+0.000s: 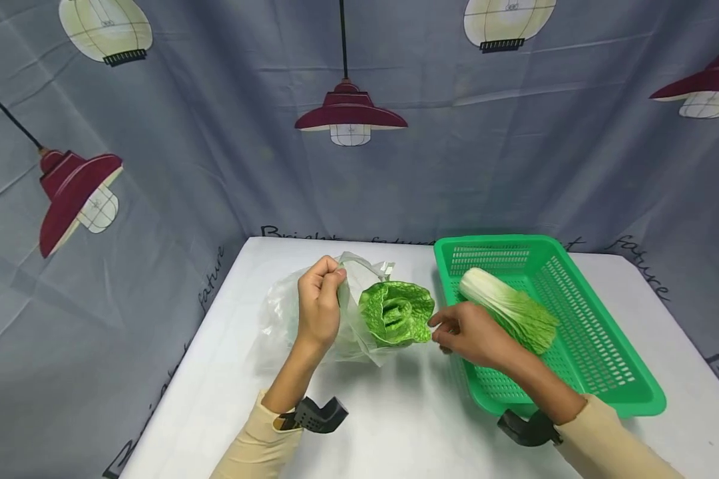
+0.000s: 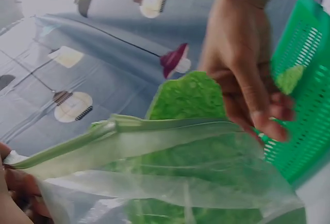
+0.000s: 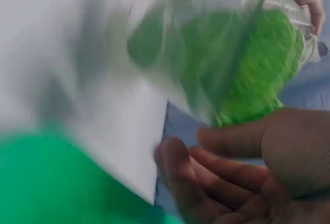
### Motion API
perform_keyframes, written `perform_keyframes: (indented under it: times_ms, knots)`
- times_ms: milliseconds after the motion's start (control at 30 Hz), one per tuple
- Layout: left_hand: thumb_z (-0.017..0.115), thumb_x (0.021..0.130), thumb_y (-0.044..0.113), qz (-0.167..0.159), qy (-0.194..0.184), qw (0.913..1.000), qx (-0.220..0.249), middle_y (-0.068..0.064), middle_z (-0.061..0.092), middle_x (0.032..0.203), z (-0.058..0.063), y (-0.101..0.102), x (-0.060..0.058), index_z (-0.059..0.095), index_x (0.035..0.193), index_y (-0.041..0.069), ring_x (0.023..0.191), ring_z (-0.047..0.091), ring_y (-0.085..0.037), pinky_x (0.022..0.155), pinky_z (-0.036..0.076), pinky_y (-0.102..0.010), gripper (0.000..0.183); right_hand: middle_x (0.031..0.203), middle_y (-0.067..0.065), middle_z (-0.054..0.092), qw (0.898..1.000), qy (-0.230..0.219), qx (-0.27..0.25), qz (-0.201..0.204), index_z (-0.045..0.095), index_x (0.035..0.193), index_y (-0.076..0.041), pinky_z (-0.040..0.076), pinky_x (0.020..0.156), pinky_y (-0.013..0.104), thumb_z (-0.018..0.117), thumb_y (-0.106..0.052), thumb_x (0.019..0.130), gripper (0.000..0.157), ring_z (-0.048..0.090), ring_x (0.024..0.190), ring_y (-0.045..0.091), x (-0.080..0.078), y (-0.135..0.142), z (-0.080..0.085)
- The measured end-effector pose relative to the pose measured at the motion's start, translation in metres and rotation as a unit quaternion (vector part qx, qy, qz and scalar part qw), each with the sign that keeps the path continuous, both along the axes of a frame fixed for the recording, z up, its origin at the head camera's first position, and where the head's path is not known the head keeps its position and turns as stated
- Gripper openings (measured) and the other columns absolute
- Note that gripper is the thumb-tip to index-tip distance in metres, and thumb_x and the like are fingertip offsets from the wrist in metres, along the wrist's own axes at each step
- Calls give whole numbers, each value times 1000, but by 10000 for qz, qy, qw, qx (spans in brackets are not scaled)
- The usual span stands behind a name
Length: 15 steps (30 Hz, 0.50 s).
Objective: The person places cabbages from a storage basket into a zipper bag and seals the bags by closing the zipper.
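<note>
My left hand (image 1: 319,303) grips the rim of a clear plastic bag (image 1: 284,319) between thumb and curled fingers. A green leafy cabbage head (image 1: 395,313) is partly inside the bag, its frilled leaves sticking out of the mouth toward the right. In the left wrist view the bag's thick rim (image 2: 170,126) crosses in front of the cabbage (image 2: 188,97). Beside those leaves is my right hand (image 1: 470,332), its fingers loosely bent with nothing held. The right wrist view shows the right thumb (image 3: 232,140) close under the cabbage; whether they touch I cannot tell.
A green plastic basket (image 1: 599,319) with slotted walls stands at the right of the white table (image 1: 389,426). In it lies a napa cabbage (image 1: 509,309), behind my right hand. A grey curtain (image 1: 419,179) printed with lamps hangs behind the table and at both sides.
</note>
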<state>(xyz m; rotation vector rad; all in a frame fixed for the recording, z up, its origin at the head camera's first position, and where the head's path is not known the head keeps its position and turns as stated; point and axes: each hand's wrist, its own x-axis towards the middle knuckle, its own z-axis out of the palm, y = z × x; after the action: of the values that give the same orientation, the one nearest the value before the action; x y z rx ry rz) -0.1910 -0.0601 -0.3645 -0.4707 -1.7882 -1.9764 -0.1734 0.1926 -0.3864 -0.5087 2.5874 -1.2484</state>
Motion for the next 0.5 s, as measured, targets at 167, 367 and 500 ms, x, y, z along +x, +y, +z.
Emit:
perform_keyframes:
  times_ms: [167,367,500]
  knots:
    - [39,90,4,-88,-20,9958,916,0,36,51,3,2,-6,32,66,2,46,33,-12,45,28,-22,25,81,21,67,9727,-1806,-1456,34,60,103,11,57,72,38,45,3,94,19,70,82,27,-2,-14,-6]
    - [32,94,9,-854,-716,9673,2278,2,37,55,-3,4,-9,33,68,12,47,37,-9,49,31,-22,27,93,16,70,9298,-2610,-2584,-245,61,113,9,52,65,25,53,-2,95,23,66,75,18,-8,-33,-16]
    - [30,95,10,-1256,-982,9498,2693,4,37,56,-4,2,-11,31,68,14,48,37,-8,53,30,-23,28,88,14,68,9343,-2413,-2607,-287,60,110,9,49,63,26,49,5,90,23,63,74,19,-13,-42,-17]
